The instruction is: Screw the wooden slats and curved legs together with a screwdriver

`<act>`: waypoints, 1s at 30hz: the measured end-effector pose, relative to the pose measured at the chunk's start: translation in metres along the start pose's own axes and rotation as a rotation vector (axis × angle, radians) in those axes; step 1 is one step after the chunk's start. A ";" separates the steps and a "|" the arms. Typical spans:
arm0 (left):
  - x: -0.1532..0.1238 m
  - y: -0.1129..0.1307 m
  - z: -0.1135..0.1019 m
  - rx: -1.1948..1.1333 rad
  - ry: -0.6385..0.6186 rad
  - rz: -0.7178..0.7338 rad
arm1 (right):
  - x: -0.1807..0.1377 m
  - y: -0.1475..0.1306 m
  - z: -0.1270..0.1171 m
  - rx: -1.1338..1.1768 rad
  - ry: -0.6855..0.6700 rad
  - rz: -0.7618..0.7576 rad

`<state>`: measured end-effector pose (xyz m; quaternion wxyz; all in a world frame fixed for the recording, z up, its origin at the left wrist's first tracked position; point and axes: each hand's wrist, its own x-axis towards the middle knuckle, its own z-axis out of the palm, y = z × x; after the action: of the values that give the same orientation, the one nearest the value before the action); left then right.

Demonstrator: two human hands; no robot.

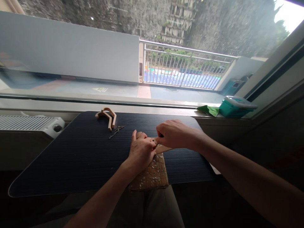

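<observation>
A worn brown board (154, 174) lies at the front of the dark table, its surface scuffed with whitish marks. On it rests a pale wooden piece (163, 148) with a small dark hole. My left hand (142, 148) is closed over this piece and holds it against the board, covering much of it. Just to the right, my right hand (172, 133) is closed in a fist around a small dark-handled tool (161, 135). Its thin end points at the wood beside my left fingers; most of the tool is hidden, so its kind is unclear.
Two bent pale wooden pieces (110, 117) lie at the table's back left, beside several thin metal pins or screws (116, 131). The black table (78, 158) meets a windowsill. A green cloth (209, 110) and a teal lidded box (236, 107) sit there. A radiator (30, 123) stands left.
</observation>
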<state>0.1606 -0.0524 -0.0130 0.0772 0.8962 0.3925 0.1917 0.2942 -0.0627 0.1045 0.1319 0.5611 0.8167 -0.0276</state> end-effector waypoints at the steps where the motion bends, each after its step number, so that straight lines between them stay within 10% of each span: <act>1: 0.000 0.000 0.000 -0.001 0.000 -0.001 | -0.001 0.000 -0.001 -0.008 -0.010 0.007; 30: 0.001 -0.001 -0.001 0.008 -0.021 -0.004 | -0.003 -0.003 -0.003 -0.084 -0.059 -0.050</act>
<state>0.1610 -0.0509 -0.0122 0.0780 0.8977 0.3942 0.1808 0.2922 -0.0660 0.1083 0.1788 0.5333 0.8267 -0.0131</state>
